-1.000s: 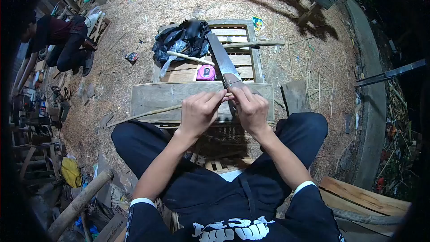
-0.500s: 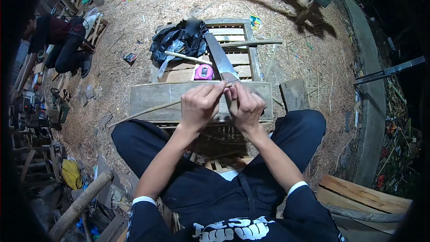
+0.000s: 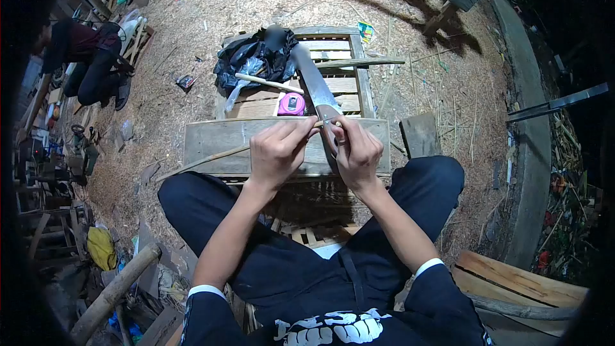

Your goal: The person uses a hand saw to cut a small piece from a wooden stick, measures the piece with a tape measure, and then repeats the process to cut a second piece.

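A thin stick [image 3: 218, 156] runs from the lower left up into my left hand [image 3: 280, 151], whose fingers are wrapped round it near its tip. The tip shows between my two hands. My right hand [image 3: 357, 156] is closed in a pinch beside that tip; what it holds is too small to tell. Under the hands lies a handsaw [image 3: 314, 83], its handle toward me on a grey plank [image 3: 218, 133]. A pink tape measure [image 3: 291, 104] sits just beyond the plank.
Past the plank is a slatted wooden frame [image 3: 363, 83] bearing a black plastic bag [image 3: 246, 57] and loose sticks. A co-worker [image 3: 96, 57] crouches at the upper left. Wooden boards [image 3: 512, 275] lie at the lower right, a thick pole [image 3: 115, 295] at the lower left.
My hands have moved slightly apart, the left one leftward with the stick. More of the stick's tip and the saw handle now shows between them.
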A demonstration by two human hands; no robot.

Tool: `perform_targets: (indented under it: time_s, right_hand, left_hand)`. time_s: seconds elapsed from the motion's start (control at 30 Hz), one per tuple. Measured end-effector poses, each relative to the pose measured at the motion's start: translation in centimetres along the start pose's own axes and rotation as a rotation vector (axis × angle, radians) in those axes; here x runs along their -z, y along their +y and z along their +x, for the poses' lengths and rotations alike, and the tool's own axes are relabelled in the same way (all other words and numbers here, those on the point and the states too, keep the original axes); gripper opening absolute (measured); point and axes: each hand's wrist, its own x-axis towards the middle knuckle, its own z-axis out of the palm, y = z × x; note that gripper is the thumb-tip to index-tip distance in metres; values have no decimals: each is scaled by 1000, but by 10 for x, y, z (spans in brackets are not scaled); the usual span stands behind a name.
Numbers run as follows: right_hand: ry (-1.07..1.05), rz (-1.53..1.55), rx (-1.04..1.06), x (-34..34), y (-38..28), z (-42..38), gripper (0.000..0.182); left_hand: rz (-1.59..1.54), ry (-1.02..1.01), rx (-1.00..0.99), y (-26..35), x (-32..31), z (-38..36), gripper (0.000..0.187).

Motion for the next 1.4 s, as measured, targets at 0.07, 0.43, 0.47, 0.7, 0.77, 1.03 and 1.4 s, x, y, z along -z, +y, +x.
perform_targets:
  time_s: [0.07,0.43,0.47,0.7,0.77,1.03,1.4]
  right_hand:
    - [3,49,-5,0,1,-1,19]
    - [102,248,-41,-5,2,-10,22]
    - [63,231,-50,-3,2,-10,21]
    - [-16,175,-102,-5,0,-16,18]
    - [-34,168,-97,-3,-2,-14,17]
    - [-197,240,-363,-8,-7,-6,31]
    - [-455,310,-393,-122,-17,72,26]
  left_hand:
    - [12,12,-13,-3,-2,-3,27]
    - [22,-4,-49,0,-4,-1,30]
    - [15,1,-52,0,-4,-1,30]
    - [5,11,-64,-5,-2,-5,31]
    - [24,-18,-44,-7,4,-6,30]
    - [124,-109,-101,-79,42,19,26]
    - [98,-70,155,-140,59,21,18]
